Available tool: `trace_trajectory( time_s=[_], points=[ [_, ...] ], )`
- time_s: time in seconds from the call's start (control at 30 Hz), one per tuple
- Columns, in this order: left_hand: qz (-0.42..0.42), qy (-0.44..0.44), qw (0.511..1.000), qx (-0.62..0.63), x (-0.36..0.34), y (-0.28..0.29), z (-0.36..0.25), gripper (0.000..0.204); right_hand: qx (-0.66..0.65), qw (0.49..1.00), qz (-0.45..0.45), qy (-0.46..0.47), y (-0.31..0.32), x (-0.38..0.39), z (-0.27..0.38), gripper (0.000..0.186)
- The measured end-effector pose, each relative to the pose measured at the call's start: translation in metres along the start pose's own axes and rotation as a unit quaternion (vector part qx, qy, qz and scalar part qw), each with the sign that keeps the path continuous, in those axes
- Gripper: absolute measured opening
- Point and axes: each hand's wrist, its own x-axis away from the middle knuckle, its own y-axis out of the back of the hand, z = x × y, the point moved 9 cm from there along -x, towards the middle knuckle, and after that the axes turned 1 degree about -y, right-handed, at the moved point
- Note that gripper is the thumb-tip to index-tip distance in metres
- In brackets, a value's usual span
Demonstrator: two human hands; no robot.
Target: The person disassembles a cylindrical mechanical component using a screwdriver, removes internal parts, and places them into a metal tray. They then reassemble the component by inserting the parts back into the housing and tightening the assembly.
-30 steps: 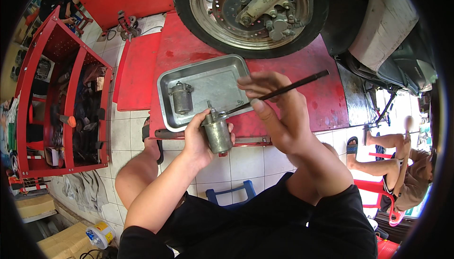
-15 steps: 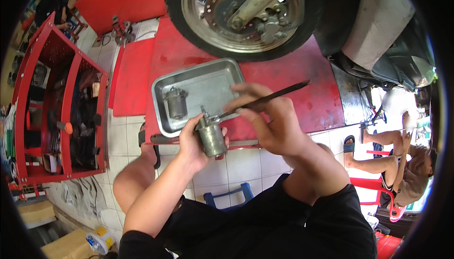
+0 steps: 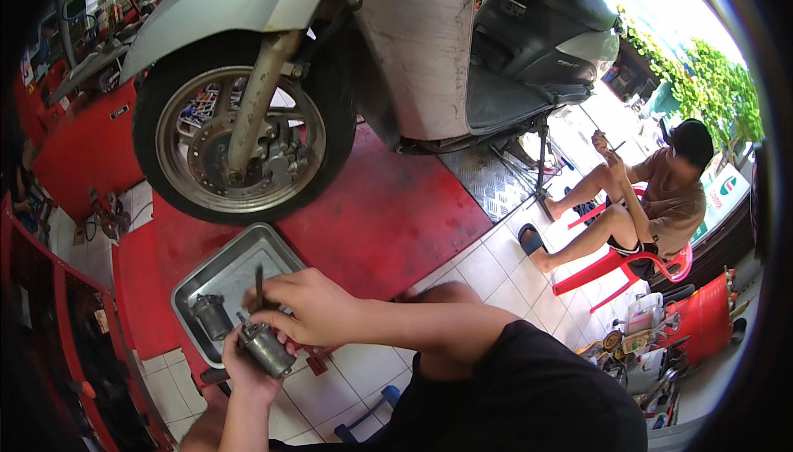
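Small grey metal cylindrical motor gripped in left hand, near-left, just over the tray's near edge.
Right hand pinches thin dark rod upright; 2nd cylinder lies in steel tray w/ scooter wheel beyond.

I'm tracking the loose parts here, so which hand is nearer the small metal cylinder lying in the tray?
Left. The left hand holds a motor just right of the cylinder in the tray. The right hand, gripping a thin tool, sits farther right.
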Motion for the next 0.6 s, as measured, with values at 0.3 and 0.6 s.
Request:
trace_trajectory(
  time_s=[0.3, 0.6],
  points=[
    [-0.021, 0.031, 0.999, 0.005, -0.003, 0.005, 0.005, 0.053, 0.022, 0.999, -0.046, 0.009, 0.002, -0.003, 0.001, 0.020],
    [0.008, 0.022, 1.000, -0.004, -0.001, 0.002, 0.000, 0.053, -0.004, 0.998, 0.012, 0.063, -0.003, -0.004, 0.005, 0.018]
  ],
)
